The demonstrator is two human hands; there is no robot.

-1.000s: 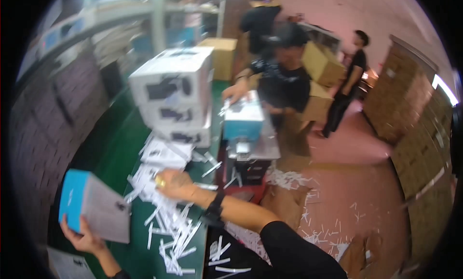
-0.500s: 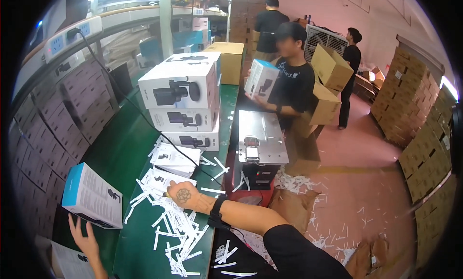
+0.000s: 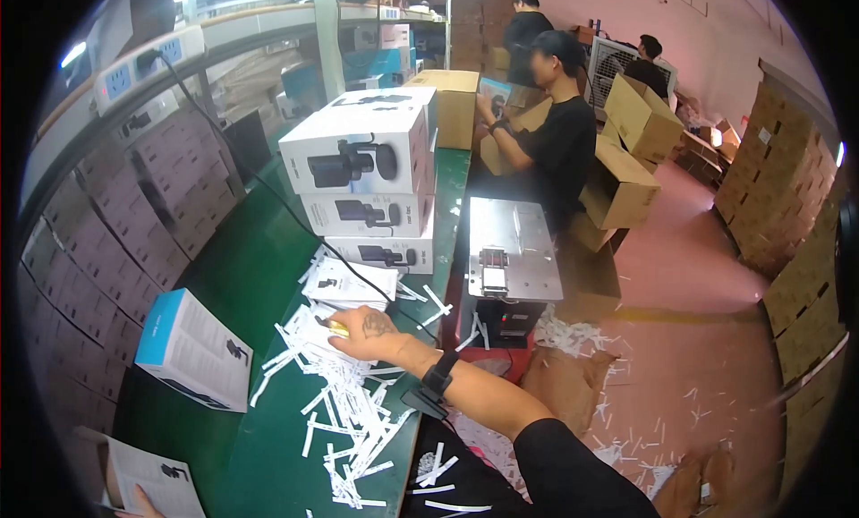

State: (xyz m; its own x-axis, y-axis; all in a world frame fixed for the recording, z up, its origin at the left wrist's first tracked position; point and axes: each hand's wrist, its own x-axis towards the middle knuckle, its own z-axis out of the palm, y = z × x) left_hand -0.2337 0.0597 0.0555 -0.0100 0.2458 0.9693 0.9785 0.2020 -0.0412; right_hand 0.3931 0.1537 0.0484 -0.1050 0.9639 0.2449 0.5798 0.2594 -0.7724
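Note:
My right hand is closed around a small yellow tool with a dark tip, probably a cutter, over a white printed box or sheet. White paper strips lie heaped beside and below it. At the lower left edge, my left hand is mostly cut off; a finger rests against a white box with a black microphone picture. Its other fingers are hidden. A white box with a blue side lies tilted on the green table, with neither hand on it.
Large microphone boxes stand stacked on the table. A black cable hangs across it from a power strip. To the right is a metal-topped machine. Beyond it, a co-worker stands by open cartons.
My left hand has left the blue-sided box and dropped to the box at the lower left. My right hand stays at the strips. The co-worker has turned away and carried a box farther back.

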